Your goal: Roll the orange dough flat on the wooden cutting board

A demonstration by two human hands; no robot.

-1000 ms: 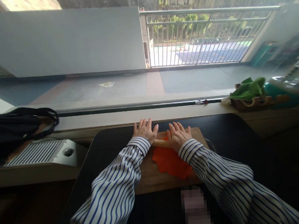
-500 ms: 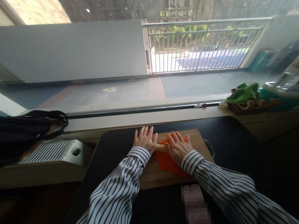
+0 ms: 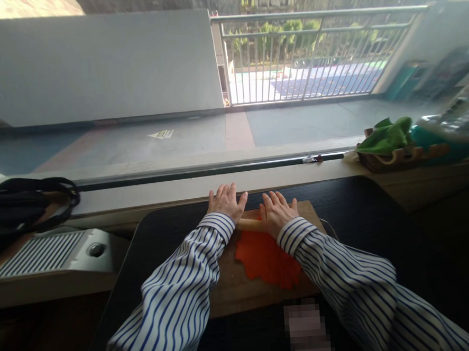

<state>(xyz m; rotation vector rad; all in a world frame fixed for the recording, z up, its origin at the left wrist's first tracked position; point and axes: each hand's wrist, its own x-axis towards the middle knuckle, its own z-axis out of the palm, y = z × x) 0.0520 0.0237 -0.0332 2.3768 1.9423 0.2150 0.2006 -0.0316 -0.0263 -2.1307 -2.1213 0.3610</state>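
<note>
A pale wooden rolling pin lies crosswise over a wooden board. My left hand presses on the pin's left end, palm down, fingers stretched out and spread. On its right part rests my right hand, also flat with fingers extended, not wrapped round it. A thin, flat orange sheet of dough or clay with a ragged edge spreads on the board, mostly on my side of the pin. My hands hide both ends of the pin.
The board lies on a black table below a window sill. Green cloth sits in a brown holder on the sill at right. A dark bag hangs over a white radiator at left. A blurred pinkish item lies near me.
Both hands have pushed the rolling pin away from me, towards the board's far edge. More of the orange sheet shows on the near side. The camera view has shifted slightly.
</note>
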